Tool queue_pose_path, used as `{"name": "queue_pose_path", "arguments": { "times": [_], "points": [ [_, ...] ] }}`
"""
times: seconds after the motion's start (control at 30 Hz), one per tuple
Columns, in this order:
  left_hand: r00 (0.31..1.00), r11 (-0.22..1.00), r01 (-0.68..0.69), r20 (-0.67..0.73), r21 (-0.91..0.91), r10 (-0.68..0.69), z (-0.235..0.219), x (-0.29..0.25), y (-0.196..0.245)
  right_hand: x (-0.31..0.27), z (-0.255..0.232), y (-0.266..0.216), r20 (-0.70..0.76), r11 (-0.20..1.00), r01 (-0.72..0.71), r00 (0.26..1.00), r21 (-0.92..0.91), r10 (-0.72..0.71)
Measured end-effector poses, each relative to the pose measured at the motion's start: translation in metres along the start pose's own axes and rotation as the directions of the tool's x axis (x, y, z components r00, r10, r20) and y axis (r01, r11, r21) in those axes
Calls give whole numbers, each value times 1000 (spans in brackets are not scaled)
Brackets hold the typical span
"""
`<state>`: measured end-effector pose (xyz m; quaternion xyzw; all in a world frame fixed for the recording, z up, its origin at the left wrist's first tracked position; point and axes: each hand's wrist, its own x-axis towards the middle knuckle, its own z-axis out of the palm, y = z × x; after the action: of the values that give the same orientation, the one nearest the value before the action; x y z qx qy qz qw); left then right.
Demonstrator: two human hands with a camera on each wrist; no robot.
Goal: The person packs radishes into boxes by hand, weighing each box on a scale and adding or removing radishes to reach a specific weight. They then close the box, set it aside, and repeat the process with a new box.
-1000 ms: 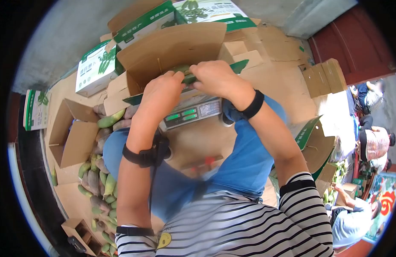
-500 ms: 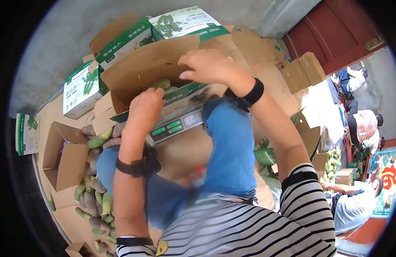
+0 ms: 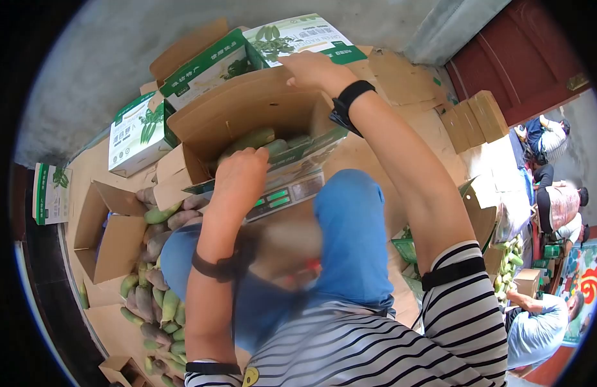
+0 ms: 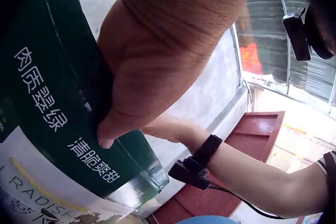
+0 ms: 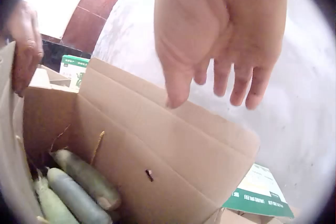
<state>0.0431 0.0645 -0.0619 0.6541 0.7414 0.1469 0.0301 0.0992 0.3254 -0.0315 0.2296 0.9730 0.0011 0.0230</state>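
An uncapped carton (image 3: 279, 169) with a green front edge holds several green radishes (image 3: 254, 138); in the right wrist view radishes (image 5: 79, 195) lie side by side inside it. My left hand (image 3: 241, 180) grips its front wall, the thumb on the green outer face (image 4: 68, 77) in the left wrist view and the other fingers hidden behind. Above the raised brown back flap (image 5: 157, 129), my right hand (image 5: 226, 40) hangs with fingers apart and holds nothing; the head view has this hand (image 3: 318, 69) near the flap's upper edge.
A scale (image 3: 292, 193) with lit green displays sits under the carton. Printed boxes (image 3: 298, 39) stand behind, and another (image 3: 140, 135) at the left. Loose radishes (image 3: 143, 303) and an uncovered brown box (image 3: 121, 248) lie left of my legs. People (image 3: 540, 322) are at the far right.
Both hands were together over the radishes in the carton. My right hand has lifted away, up past the back flap, uncovering the radishes; my left hand has stayed at the carton's front edge.
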Motion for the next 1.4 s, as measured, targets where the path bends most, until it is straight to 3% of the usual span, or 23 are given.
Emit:
{"name": "queue_pose_path", "arguments": {
  "times": [0.03,0.13,0.37,0.43,0.57,0.63,0.7,0.77,0.83,0.9,0.93,1.03,1.1,1.17,1.23,1.3,1.33,1.4],
  "points": [
    [1000,1000,-10,-13,-4,10,0,-1,0,3,1,2,63,1000,-11,998,24,10],
    [1000,1000,23,-1,10,-23,-1,-1,3,7,2,2,74,1000,11,997,-24,-9],
    [998,997,-47,-47,60,50,1,1,4,12,14,0,44,995,64,997,-82,-61],
    [991,987,-91,-88,129,103,4,3,4,6,14,2,-25,964,226,973,-139,-232],
    [981,980,-141,-111,142,158,5,9,8,-15,12,20,-95,950,295,948,-106,-305],
    [967,970,-208,-120,124,223,6,15,20,-45,1,36,-74,962,238,966,-135,-249],
    [949,953,-269,-130,140,287,9,26,35,-87,1,69,-226,965,248,939,-83,-261],
    [925,931,-329,-144,155,351,11,39,54,-127,16,114,-144,994,102,984,-30,-106],
    [867,886,-438,-189,153,461,12,53,75,-189,1,130,13,981,-186,982,-47,187],
    [820,850,-505,-224,149,527,20,68,95,-253,9,161,-96,963,-264,959,49,267],
    [772,815,-556,-263,163,579,23,74,104,-285,15,181,14,918,-395,919,40,395],
    [738,812,-582,-388,47,552,17,81,129,-365,38,207,260,731,-682,700,-31,665],
    [764,836,-548,-391,27,513,16,79,117,-422,88,217,103,722,-692,717,-24,690],
    [803,889,-455,-408,53,435,20,72,92,-460,140,239,15,653,-750,656,-100,755],
    [855,922,-375,-348,98,385,17,64,74,-488,135,250,190,529,-829,498,-182,846],
    [893,943,-310,-305,118,332,13,56,70,-522,137,251,156,290,-949,270,-121,950],
    [900,949,-299,-302,98,314,8,54,68,-532,139,256,150,291,-949,272,-122,951],
    [914,957,-279,-283,84,291,3,48,63,-540,157,257,65,128,-992,126,-21,990]
  ]
}}
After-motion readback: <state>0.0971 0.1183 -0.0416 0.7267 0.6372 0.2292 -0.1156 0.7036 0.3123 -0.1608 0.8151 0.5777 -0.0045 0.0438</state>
